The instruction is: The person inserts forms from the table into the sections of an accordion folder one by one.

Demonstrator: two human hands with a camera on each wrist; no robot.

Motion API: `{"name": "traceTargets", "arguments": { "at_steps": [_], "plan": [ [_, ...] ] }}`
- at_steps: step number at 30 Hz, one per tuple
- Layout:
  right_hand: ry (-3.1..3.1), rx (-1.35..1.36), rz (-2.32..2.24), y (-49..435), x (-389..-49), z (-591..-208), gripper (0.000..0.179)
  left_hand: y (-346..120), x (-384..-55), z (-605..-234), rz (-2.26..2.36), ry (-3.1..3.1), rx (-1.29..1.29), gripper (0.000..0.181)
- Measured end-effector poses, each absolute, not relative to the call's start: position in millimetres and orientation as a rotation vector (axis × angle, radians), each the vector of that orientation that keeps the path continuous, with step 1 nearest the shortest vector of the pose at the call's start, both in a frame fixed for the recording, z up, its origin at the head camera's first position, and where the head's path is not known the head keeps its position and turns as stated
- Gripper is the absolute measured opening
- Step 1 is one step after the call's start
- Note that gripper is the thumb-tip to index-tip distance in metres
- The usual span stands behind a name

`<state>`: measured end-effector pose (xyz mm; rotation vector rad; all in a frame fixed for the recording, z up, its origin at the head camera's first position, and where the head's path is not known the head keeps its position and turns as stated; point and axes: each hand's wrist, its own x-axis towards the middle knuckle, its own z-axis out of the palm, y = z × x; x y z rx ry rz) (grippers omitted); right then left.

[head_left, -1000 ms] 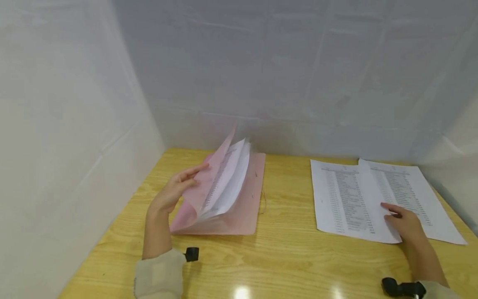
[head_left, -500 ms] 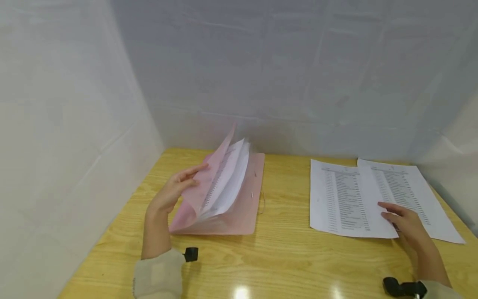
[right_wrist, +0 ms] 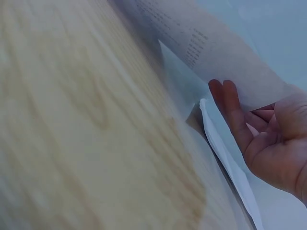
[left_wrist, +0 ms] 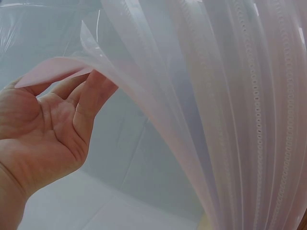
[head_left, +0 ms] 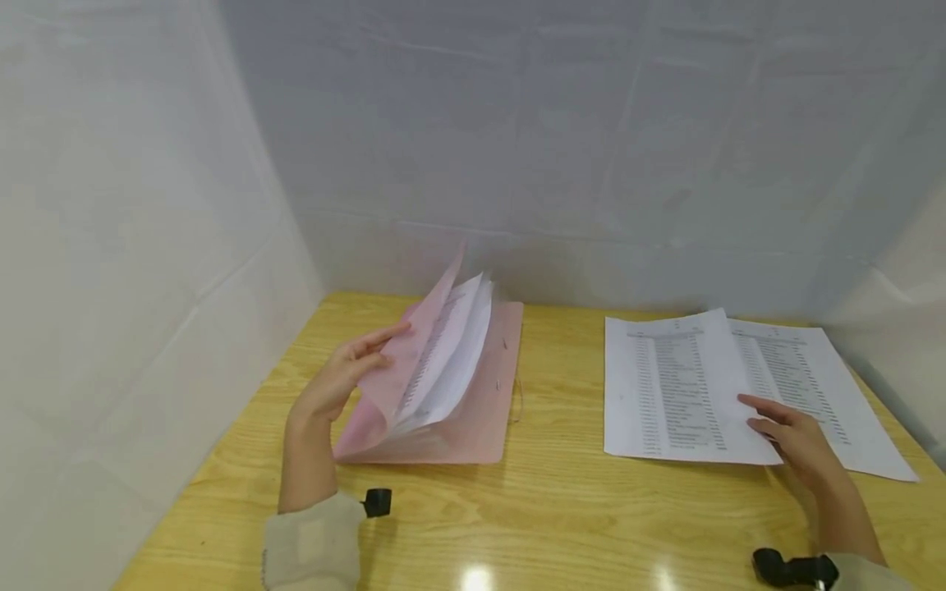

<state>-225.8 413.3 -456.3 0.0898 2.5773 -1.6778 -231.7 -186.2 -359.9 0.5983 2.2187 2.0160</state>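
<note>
A pink folder lies partly open on the left of the table. My left hand pinches its raised cover between thumb and fingers; the left wrist view has clear plastic sleeves with punched strips fanned beside it. White printed pages stand inside the folder. Over on the right, my right hand pinches the right edge of a printed sheet. Its near edge is off the table in the right wrist view, where the thumb and fingers hold it. A second printed sheet lies partly beneath it.
The wooden table meets a pale sheet wall at the back, with another wall on the left. A thin loop of cord sticks out from the folder's right edge. Both wrists wear black camera mounts.
My right hand has moved a little left and away from me, and the held sheet has come with it, lifting off the lower sheet. The left hand and folder stay put.
</note>
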Motion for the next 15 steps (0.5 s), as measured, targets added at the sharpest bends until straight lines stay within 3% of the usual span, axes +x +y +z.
{"name": "traceTargets", "arguments": {
  "at_steps": [15],
  "plan": [
    [2.642, 0.078, -1.670, 403.5, -225.1, -444.3, 0.051, -186.5, -230.8, -359.5, 2.017, 2.231, 0.605, 0.045]
  ]
}}
